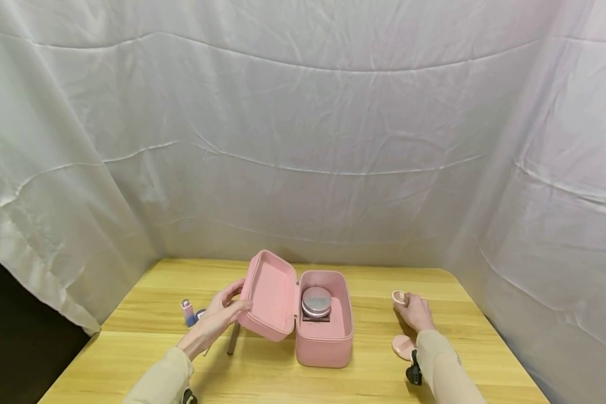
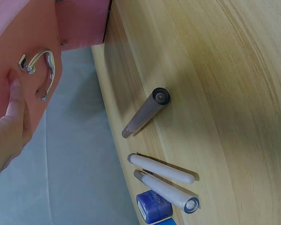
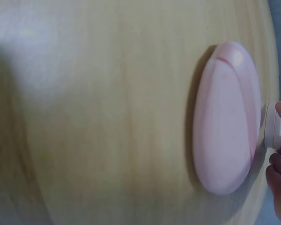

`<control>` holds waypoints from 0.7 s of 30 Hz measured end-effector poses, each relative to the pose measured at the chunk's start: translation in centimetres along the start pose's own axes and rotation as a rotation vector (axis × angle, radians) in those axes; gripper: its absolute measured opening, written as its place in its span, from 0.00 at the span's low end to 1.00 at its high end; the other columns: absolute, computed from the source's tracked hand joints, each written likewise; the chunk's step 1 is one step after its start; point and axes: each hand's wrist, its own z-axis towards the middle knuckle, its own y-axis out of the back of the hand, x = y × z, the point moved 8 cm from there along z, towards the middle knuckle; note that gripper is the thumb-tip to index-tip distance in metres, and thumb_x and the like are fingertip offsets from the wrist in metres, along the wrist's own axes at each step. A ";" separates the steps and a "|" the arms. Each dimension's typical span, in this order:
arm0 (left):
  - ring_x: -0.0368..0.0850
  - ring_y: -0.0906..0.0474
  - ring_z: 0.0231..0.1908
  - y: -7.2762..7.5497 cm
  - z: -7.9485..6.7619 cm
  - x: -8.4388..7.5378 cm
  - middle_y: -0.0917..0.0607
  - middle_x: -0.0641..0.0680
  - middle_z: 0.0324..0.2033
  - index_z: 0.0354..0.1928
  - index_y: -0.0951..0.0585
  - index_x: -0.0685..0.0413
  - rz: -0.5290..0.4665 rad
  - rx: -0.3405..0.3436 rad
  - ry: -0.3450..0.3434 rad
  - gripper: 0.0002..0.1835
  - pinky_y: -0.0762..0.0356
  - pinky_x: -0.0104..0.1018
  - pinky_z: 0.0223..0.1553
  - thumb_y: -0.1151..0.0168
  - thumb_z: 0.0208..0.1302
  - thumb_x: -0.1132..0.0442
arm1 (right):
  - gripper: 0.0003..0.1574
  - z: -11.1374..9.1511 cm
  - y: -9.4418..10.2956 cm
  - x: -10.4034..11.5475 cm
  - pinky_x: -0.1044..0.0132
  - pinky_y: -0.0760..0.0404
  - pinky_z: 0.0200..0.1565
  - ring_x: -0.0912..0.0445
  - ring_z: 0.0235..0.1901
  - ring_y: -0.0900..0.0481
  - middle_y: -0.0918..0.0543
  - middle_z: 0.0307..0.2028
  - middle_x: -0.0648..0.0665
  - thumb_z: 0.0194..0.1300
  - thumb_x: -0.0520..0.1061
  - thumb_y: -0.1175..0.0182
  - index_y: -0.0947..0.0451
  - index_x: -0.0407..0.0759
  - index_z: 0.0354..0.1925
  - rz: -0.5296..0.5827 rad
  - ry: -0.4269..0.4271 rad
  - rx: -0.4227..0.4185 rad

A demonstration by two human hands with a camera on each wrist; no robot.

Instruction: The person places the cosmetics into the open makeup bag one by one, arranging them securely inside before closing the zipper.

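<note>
A pink cosmetic case point(image 1: 325, 353) stands on the table with its lid point(image 1: 271, 292) swung out to the left. My left hand point(image 1: 222, 308) grips the lid's left edge, thumb at the rim; in the left wrist view a finger lies on its outer face beside the metal handle point(image 2: 50, 75). Inside the case, a round silver-topped container point(image 1: 316, 300) rests above a dark square item point(image 1: 316, 318). Over to the right, my right hand point(image 1: 418, 313) pinches a small round pale-pink compact point(image 3: 273, 125) at its edge. Nearer me lies a pink oval case point(image 3: 227, 119), apart from that hand.
Left of the lid are a pink-and-blue bottle point(image 1: 188, 313), a blue jar point(image 2: 153, 206), two pale tubes point(image 2: 161, 168) and a brown tube point(image 2: 147, 111). Hanging white cloth point(image 1: 303, 140) borders the table point(image 1: 373, 381) at the back and sides.
</note>
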 end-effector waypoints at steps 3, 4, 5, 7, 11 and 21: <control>0.54 0.32 0.65 0.0 0.0 0.0 0.42 0.67 0.73 0.79 0.51 0.62 0.004 -0.001 -0.002 0.42 0.23 0.34 0.61 0.43 0.69 0.62 | 0.20 0.0 0.1 -0.2 0.59 0.30 0.31 0.49 0.27 0.29 0.23 0.22 0.42 0.62 0.51 0.36 0.29 0.41 0.23 0.002 -0.024 -0.014; 0.54 0.32 0.65 0.1 0.0 0.0 0.42 0.67 0.73 0.79 0.51 0.62 0.005 -0.001 -0.003 0.42 0.23 0.35 0.61 0.43 0.69 0.62 | 0.20 0.0 0.2 -0.3 0.58 0.28 0.32 0.48 0.28 0.26 0.21 0.24 0.40 0.62 0.51 0.35 0.26 0.38 0.24 0.001 -0.031 -0.023; 0.54 0.32 0.65 0.1 0.0 0.0 0.42 0.67 0.73 0.79 0.51 0.62 0.006 -0.001 -0.003 0.42 0.23 0.35 0.61 0.43 0.69 0.62 | 0.20 -0.1 0.2 -0.3 0.55 0.25 0.34 0.46 0.30 0.24 0.18 0.27 0.36 0.62 0.51 0.34 0.22 0.35 0.27 0.004 -0.036 -0.029; 0.55 0.33 0.66 0.1 0.0 0.0 0.42 0.67 0.73 0.79 0.51 0.62 0.008 -0.004 -0.002 0.42 0.23 0.35 0.61 0.43 0.69 0.62 | 0.23 -0.2 0.3 -0.4 0.48 0.20 0.40 0.40 0.35 0.19 0.15 0.36 0.28 0.62 0.51 0.34 0.18 0.29 0.37 0.013 -0.048 -0.033; 0.55 0.33 0.66 0.1 -0.1 0.0 0.42 0.67 0.73 0.79 0.51 0.62 0.005 -0.005 -0.002 0.42 0.23 0.32 0.60 0.44 0.69 0.63 | 0.29 -0.3 0.6 -0.4 0.41 0.19 0.47 0.34 0.43 0.17 0.17 0.48 0.23 0.60 0.51 0.32 0.18 0.26 0.48 0.021 -0.055 -0.047; 0.54 0.33 0.66 0.0 -0.1 -0.1 0.42 0.68 0.73 0.79 0.51 0.63 0.011 -0.004 -0.007 0.42 0.22 0.33 0.60 0.43 0.69 0.63 | 0.35 -0.4 1.0 -0.5 0.42 0.21 0.52 0.33 0.46 0.19 0.16 0.48 0.23 0.54 0.47 0.30 0.22 0.23 0.53 0.102 -0.048 -0.073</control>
